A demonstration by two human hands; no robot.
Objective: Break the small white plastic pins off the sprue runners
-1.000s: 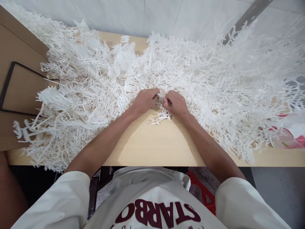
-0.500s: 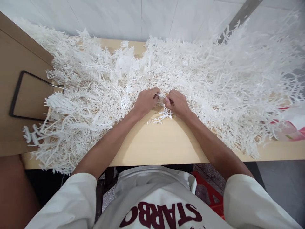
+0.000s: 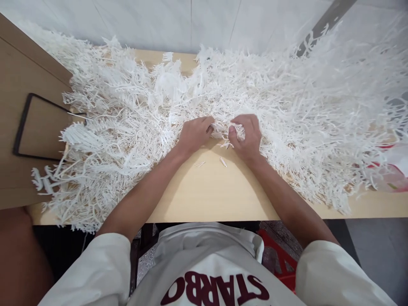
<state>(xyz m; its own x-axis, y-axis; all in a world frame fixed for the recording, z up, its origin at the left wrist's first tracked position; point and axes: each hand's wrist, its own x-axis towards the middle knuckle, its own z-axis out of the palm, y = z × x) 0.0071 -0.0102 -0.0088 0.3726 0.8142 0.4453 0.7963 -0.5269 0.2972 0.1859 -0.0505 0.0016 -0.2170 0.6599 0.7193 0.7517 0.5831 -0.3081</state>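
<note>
Mostly, white branching strands (image 3: pixel 293 106) lie heaped across the table (image 3: pixel 210 195) from nine o'clock over twelve to three, taking the bare patch before the person as the dial's centre. At eleven, on the near edge of the heap, the left hand (image 3: pixel 196 134) is curled, its fingertips against some strands; whether it pinches one, I cannot tell. At one, the right hand (image 3: pixel 250 138) has thumb and fingers spread apart in a C shape, near the left hand but not touching it. Small white slivers (image 3: pixel 223 162) lie toward twelve on the bare wood-toned patch, between the forearms. Farther out, a cardboard box (image 3: pixel 32 70) stands at ten, with a black angular loop (image 3: pixel 22 124) against it; a clear plastic bag with red parts (image 3: pixel 390 174) lies at three, beside the heap. Beyond, a pale wall (image 3: pixel 165 21) rises at twelve, and a metal post (image 3: pixel 331 21) slants past one.
</note>
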